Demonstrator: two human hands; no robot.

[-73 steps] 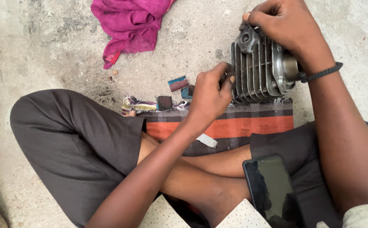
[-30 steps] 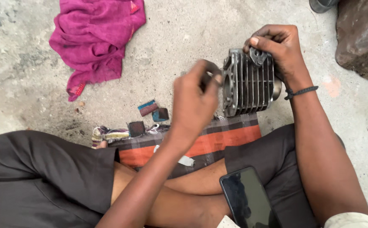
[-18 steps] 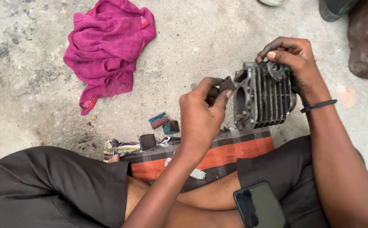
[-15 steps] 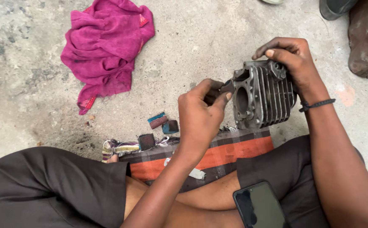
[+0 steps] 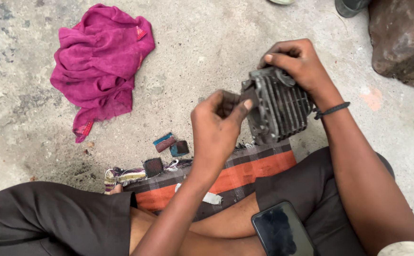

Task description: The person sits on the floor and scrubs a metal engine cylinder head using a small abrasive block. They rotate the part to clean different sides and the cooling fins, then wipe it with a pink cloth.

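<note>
Gripping the grey finned metal engine cylinder (image 5: 280,106) from above with my right hand (image 5: 298,64), I hold it over the striped red-and-black cloth (image 5: 245,173) on my lap. It lies just right of my left hand (image 5: 218,121), fins running crosswise to its bore axis. My left fingers are pinched together on a small dark scrap (image 5: 250,95) pressed against its open face, grimy and dull.

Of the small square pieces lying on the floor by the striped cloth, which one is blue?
The blue-edged piece, rightmost of the three. The dark one lies by the striped cloth; the reddish one sits farthest up.
</note>
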